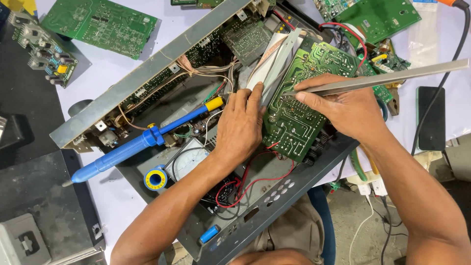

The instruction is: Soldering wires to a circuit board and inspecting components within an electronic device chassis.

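Circuit board point(299, 103): your left hand point(240, 125) pins 9 o'clock edge; right hand point(343, 105) clamped on metal strip point(382, 78). Keep strip tip steady, board flat.

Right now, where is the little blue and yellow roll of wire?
In the head view, the solder spool lies lower left inside the open metal chassis, just below the blue desoldering pump and beside the white meter, left of the left hand.
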